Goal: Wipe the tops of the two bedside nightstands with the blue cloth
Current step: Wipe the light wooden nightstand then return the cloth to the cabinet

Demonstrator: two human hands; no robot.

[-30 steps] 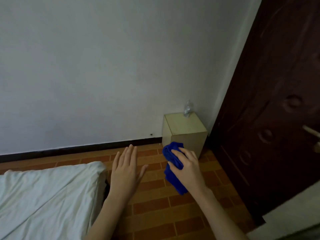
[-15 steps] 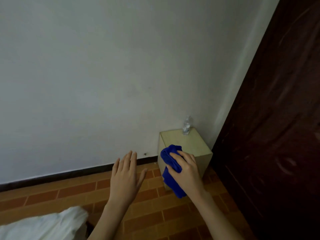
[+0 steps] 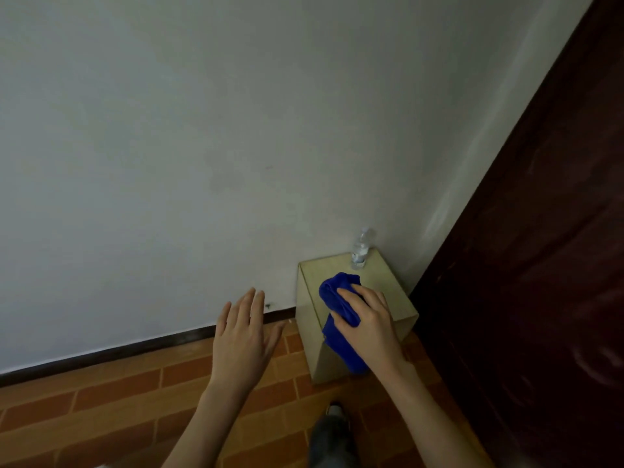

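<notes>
A small pale wooden nightstand (image 3: 388, 285) stands in the corner between the white wall and a dark door. My right hand (image 3: 369, 327) grips a bunched blue cloth (image 3: 337, 298) over the front left part of the nightstand's top; whether the cloth touches the top I cannot tell. The cloth's tail hangs down in front of the nightstand's side. My left hand (image 3: 243, 339) hovers open, fingers spread, above the floor to the left of the nightstand and holds nothing. Only one nightstand is in view.
A clear plastic water bottle (image 3: 360, 248) stands at the back of the nightstand top near the wall. A dark brown door (image 3: 540, 265) fills the right side. Orange brick-pattern floor (image 3: 118, 400) lies below, with my leg and shoe (image 3: 332, 430) at the bottom.
I have come closer to the nightstand; it looms larger and the bed has left the view. My right hand with the cloth now lies over the nightstand top instead of in front of it.
</notes>
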